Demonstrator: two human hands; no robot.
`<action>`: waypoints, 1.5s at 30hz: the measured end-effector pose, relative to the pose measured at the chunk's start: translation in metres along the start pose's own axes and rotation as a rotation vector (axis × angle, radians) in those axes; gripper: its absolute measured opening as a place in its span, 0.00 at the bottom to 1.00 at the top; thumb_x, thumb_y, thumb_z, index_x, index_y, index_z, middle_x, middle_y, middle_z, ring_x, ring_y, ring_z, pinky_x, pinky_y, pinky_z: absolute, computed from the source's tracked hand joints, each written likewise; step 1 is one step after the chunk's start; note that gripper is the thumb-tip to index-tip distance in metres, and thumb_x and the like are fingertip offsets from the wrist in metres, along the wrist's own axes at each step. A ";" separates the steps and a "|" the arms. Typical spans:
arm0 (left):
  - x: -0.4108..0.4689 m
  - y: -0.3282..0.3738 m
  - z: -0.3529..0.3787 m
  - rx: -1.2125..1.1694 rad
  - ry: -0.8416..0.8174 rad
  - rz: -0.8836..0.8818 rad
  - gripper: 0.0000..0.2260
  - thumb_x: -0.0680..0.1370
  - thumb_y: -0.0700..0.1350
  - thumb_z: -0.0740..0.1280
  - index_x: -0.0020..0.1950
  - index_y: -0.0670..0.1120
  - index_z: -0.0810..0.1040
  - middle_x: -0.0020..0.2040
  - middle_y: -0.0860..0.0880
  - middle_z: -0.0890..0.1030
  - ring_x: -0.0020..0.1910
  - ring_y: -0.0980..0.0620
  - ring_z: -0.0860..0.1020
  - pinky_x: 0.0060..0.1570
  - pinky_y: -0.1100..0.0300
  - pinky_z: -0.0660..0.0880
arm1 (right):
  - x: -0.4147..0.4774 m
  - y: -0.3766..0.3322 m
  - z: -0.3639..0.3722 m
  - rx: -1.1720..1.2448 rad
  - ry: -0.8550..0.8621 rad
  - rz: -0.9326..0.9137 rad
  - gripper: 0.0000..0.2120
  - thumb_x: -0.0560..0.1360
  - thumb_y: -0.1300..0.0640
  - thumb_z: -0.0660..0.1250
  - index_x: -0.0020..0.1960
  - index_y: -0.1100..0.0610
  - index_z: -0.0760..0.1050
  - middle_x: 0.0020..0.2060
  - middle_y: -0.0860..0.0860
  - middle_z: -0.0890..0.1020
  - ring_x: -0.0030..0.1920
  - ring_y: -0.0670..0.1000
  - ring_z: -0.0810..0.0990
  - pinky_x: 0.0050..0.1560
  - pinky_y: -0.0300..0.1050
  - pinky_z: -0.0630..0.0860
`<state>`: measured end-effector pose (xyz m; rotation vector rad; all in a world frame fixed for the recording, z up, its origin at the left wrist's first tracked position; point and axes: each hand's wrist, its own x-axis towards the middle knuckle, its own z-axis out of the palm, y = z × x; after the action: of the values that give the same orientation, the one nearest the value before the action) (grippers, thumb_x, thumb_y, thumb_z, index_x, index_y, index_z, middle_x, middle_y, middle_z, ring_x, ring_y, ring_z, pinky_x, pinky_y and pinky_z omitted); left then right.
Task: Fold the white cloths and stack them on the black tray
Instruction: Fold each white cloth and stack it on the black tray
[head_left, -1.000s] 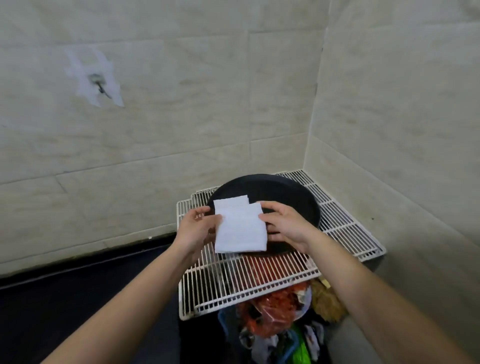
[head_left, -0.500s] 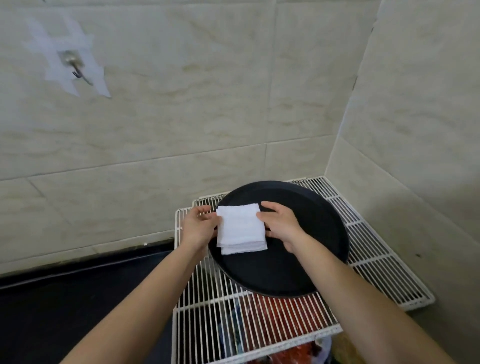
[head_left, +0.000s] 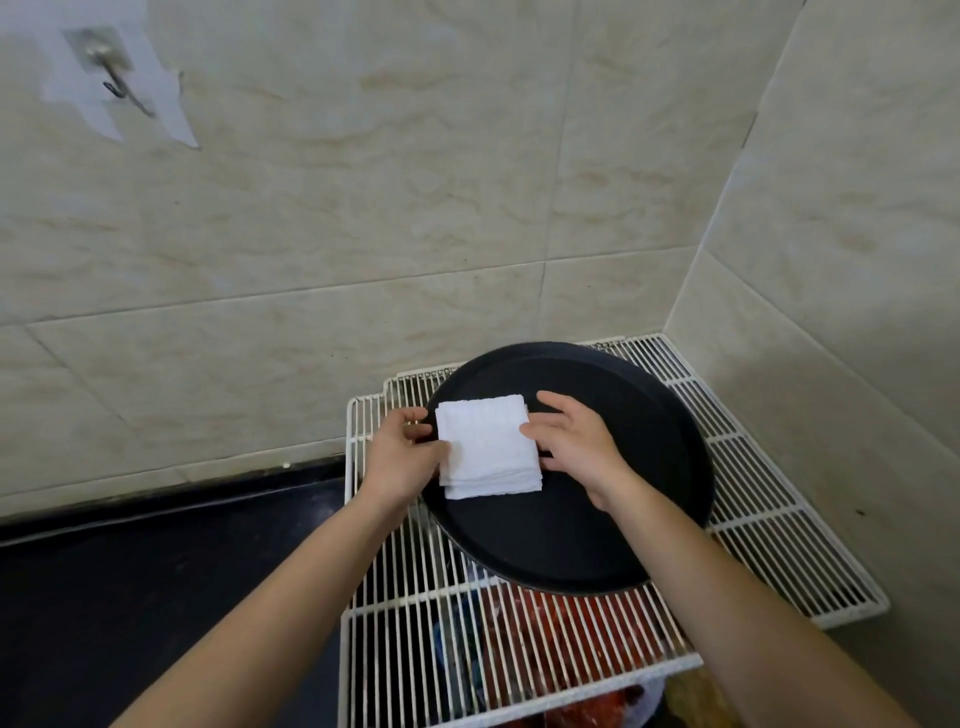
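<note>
Left hand pinches folded white cloth left edge; right hand grips right edge, over black tray.

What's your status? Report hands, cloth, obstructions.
Left hand pinches folded white cloth at left edge, right hand at right edge. Cloth over black tray, left part; touchdown unclear. No obstruction seen.
</note>
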<state>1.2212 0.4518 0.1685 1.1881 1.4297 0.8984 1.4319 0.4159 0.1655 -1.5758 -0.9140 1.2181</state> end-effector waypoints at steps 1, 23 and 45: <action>0.000 0.000 0.000 0.030 0.011 0.020 0.19 0.74 0.33 0.70 0.61 0.48 0.72 0.57 0.48 0.77 0.50 0.51 0.79 0.51 0.49 0.81 | 0.000 -0.001 -0.001 -0.019 0.005 -0.017 0.29 0.76 0.63 0.71 0.75 0.51 0.67 0.61 0.49 0.80 0.56 0.48 0.82 0.52 0.49 0.83; -0.012 -0.043 -0.016 0.911 -0.188 0.597 0.28 0.81 0.61 0.49 0.73 0.47 0.71 0.76 0.49 0.68 0.75 0.50 0.65 0.72 0.45 0.64 | -0.031 0.022 -0.002 -1.000 -0.104 -0.412 0.23 0.83 0.44 0.57 0.76 0.50 0.67 0.76 0.45 0.65 0.75 0.49 0.63 0.73 0.45 0.61; -0.188 -0.068 -0.179 1.438 0.510 0.317 0.33 0.78 0.65 0.52 0.80 0.50 0.57 0.81 0.41 0.48 0.79 0.38 0.48 0.70 0.31 0.57 | -0.109 0.011 0.118 -1.124 -0.053 -0.931 0.35 0.80 0.33 0.52 0.81 0.46 0.48 0.81 0.55 0.41 0.80 0.60 0.39 0.78 0.62 0.43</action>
<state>1.0298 0.2651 0.1834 2.3707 2.4728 0.2327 1.2923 0.3372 0.1756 -1.5022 -2.2562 -0.0030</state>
